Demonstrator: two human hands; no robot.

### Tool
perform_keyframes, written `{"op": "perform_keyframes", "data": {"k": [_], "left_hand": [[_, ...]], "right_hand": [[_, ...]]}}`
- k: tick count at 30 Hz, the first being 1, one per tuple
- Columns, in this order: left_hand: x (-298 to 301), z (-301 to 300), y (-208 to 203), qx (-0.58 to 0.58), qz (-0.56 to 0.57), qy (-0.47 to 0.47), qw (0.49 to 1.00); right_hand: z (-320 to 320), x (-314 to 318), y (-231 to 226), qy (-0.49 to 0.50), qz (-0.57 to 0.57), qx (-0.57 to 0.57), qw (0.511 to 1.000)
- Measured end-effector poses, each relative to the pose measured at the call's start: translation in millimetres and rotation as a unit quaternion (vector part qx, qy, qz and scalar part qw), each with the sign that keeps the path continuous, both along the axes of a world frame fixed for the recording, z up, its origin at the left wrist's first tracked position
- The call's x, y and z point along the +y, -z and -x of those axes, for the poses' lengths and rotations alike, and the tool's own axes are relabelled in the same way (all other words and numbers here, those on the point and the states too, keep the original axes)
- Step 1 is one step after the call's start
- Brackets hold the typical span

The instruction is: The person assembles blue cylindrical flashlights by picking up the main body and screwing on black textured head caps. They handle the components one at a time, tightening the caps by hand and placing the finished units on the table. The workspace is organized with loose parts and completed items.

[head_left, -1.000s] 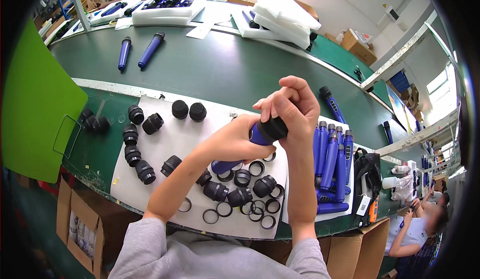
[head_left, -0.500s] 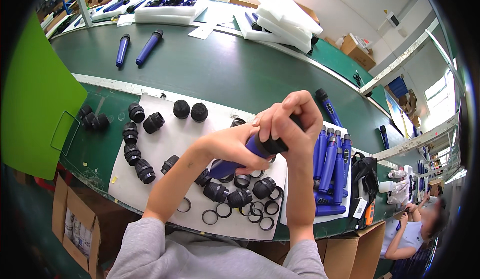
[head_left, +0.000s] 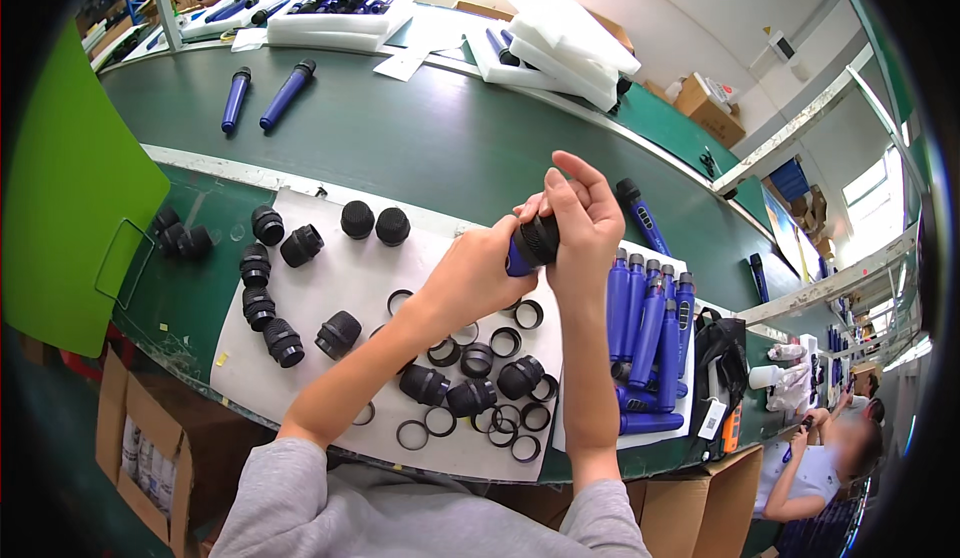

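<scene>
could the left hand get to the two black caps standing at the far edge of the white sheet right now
Probably not at once: the left hand is wrapped around the blue handle. Otherwise the path to the two black caps looks open.

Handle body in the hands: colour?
Blue handle body, black cap on its end; head view, the only one.

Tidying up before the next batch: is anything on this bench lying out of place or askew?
Mostly orderly. One blue handle lies alone on the green table, apart from the row of blue handles on the white sheet. A few black caps sit off the sheet.
</scene>
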State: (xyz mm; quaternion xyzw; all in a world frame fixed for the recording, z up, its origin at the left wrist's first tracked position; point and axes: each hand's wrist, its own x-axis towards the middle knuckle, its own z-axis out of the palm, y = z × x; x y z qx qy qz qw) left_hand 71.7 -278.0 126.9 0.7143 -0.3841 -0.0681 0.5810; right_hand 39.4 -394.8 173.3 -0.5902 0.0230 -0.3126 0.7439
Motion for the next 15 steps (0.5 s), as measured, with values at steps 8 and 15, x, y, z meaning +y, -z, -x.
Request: {"op": "perform_keyframes", "data": {"k": [8, 15], "left_hand": [[15.8, -5.3, -13.6, 0.39, 0.048, 0.385, 0.835], [-7.8, 8.4, -1.7, 0.11, 0.038, 0.011, 0.993]], "right_hand": [[12.9, -4.8, -11.1, -0.185, 0.039, -0.062, 0.98], [0.3, -13.2, 3.9, -0.049, 0.039, 0.008, 0.998]]}}
